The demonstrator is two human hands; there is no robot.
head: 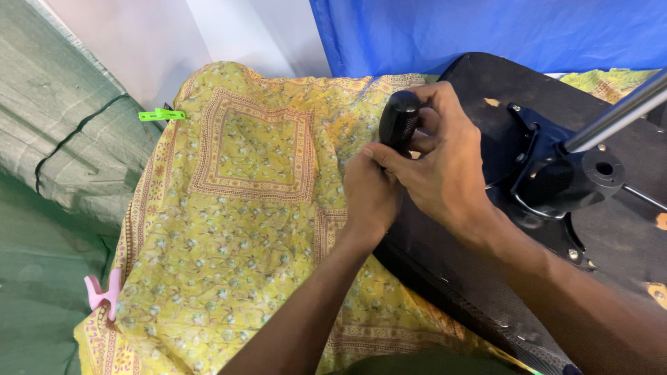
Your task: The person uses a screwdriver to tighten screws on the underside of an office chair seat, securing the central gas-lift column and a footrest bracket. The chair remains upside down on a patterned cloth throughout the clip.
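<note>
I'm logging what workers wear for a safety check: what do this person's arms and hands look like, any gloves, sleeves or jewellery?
Both are bare. The left hand and right hand have no gloves, and no rings show on the visible fingers. Both forearms are uncovered as far as the picture's lower edge: no sleeves, watch, bracelet or wrist strap in view. No marks or bandages can be made out.

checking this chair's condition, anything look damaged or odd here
Yes. The upturned black seat base has pale chipped patches, one near its top edge and others at the right edge, where the dark surface has worn off. Both hands grip a black handle at the seat's edge. The yellow cloth lies rumpled.
</note>
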